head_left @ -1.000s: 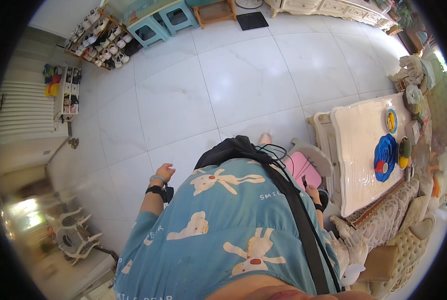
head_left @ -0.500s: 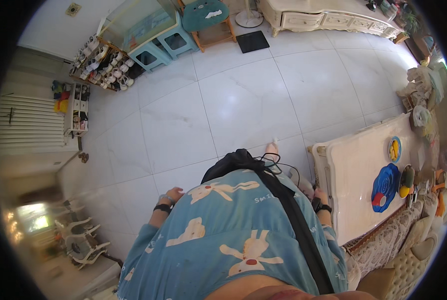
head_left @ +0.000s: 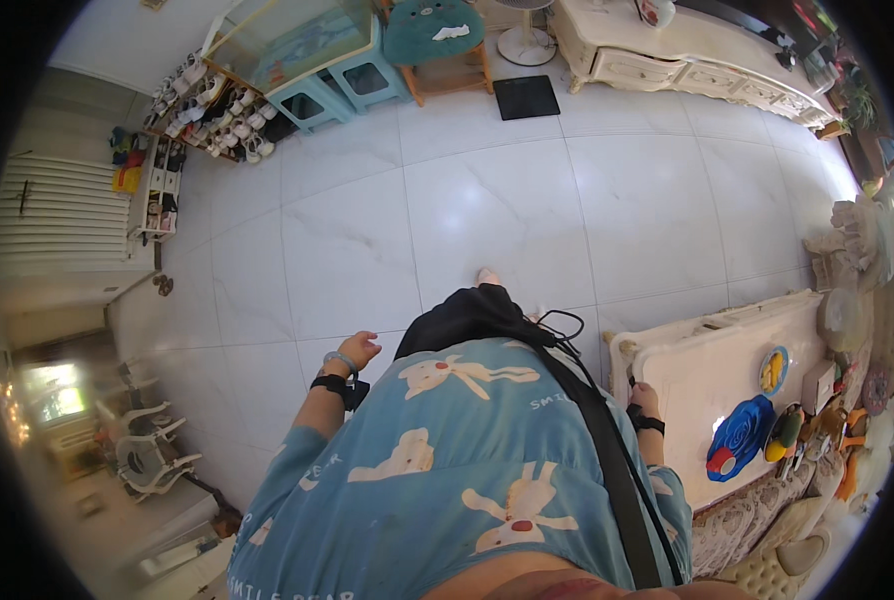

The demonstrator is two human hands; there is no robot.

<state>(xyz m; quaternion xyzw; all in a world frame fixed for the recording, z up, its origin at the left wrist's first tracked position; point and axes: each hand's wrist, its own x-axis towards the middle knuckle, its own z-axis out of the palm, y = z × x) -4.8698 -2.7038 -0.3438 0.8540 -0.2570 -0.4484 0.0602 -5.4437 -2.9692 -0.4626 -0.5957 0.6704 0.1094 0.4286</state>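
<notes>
Step in hand, as judged from the posture: standing or mid-stride on the tiled floor [head_left: 497, 205], with one foot [head_left: 488, 276] showing ahead of the body and both arms low at the sides. The left hand [head_left: 362, 349] is loosely spread, with nothing visible in it. The right hand [head_left: 646, 400] is partly curled; a small dark item [head_left: 632, 381] shows at its fingertips, but whether it is gripped cannot be told. The cream table [head_left: 687, 375] lies at the person's right, its near edge directly behind that hand in view; contact cannot be confirmed. On the table, a blue tray [head_left: 743, 418] sits away from the near edge. Any forward move would call for keeping the right wrist and the loose black cord [head_left: 571, 322] clear of the table's corner. Open tile extends ahead and left, bounded at the far side by a flat black pad [head_left: 528, 97] and a cream cabinet [head_left: 632, 72].
</notes>
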